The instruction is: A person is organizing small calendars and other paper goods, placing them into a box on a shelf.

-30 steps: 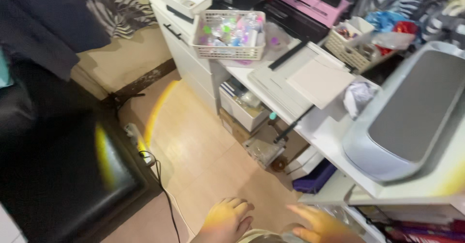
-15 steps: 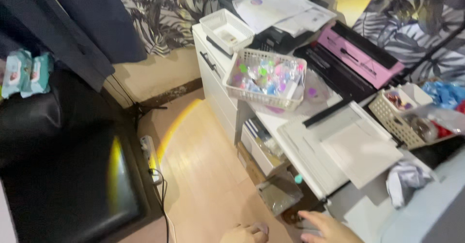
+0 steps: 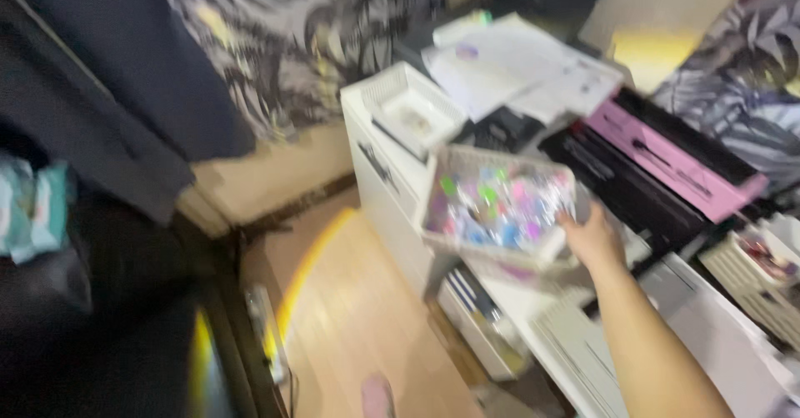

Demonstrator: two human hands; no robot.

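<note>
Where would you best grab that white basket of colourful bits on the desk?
Probably by the right-hand rim of the white basket, coming from the right, where the right hand already touches it: its open lattice walls and raised rim offer fingers purchase, and the top is heaped full.

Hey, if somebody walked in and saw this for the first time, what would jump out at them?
Most likely the white basket of bright pink, green and blue small items in the middle, with the right hand at its right rim. Next, the pink-topped machine to the right on the cluttered white desk, and the stack of papers behind. The picture is blurred, so finer detail is lost.
</note>
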